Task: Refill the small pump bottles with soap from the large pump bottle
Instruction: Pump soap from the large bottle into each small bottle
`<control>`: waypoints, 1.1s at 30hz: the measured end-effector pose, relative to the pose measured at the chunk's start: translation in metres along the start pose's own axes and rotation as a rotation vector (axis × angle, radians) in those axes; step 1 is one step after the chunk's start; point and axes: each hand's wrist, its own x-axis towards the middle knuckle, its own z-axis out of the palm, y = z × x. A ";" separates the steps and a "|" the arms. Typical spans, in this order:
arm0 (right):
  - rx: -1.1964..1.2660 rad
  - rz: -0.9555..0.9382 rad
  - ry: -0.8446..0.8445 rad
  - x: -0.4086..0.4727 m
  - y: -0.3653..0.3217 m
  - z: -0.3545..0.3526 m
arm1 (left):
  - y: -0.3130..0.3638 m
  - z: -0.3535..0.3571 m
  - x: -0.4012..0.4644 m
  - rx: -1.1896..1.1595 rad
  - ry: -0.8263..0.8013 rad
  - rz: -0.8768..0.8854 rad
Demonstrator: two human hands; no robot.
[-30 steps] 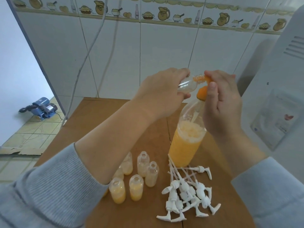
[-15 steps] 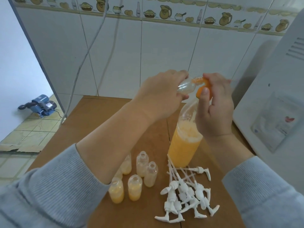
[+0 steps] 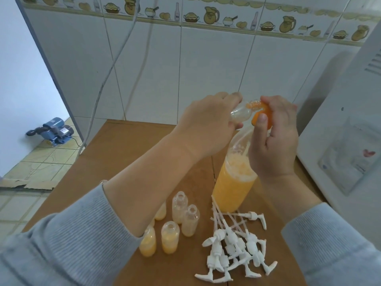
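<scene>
Clear small bottle between left fingers

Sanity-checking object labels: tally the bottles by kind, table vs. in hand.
small bottles on the table: 6 (one mostly hidden behind the left forearm)
small bottle in the left hand: 1
large soap bottle: 1
Total: 8
</scene>
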 end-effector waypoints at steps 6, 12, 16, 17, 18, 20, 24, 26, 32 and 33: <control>-0.009 -0.017 -0.062 0.013 -0.007 -0.015 | 0.005 -0.008 0.002 0.092 0.097 0.053; -0.027 0.016 0.048 0.007 -0.006 -0.006 | 0.009 -0.003 0.002 0.063 0.106 0.057; -0.026 0.019 0.016 0.003 0.000 -0.001 | 0.005 0.001 0.002 0.053 0.025 0.012; -0.016 0.018 -0.008 0.005 0.000 -0.003 | 0.005 0.000 0.002 0.053 0.014 0.009; -0.012 0.020 -0.028 0.007 -0.001 -0.005 | 0.005 -0.001 0.003 0.056 0.011 0.010; -0.010 0.031 -0.041 0.014 -0.005 -0.011 | 0.006 -0.008 0.005 0.062 0.029 0.009; 0.007 0.030 0.027 0.016 -0.012 -0.015 | 0.011 -0.012 0.004 0.048 0.075 0.029; -0.027 0.012 0.068 0.010 -0.010 -0.011 | 0.013 -0.007 0.002 0.032 0.086 0.046; -0.074 0.032 0.063 0.002 -0.005 0.002 | 0.004 0.001 0.000 0.014 0.018 0.007; -0.071 0.028 0.036 0.003 -0.006 0.002 | 0.002 -0.001 0.001 0.011 0.007 -0.004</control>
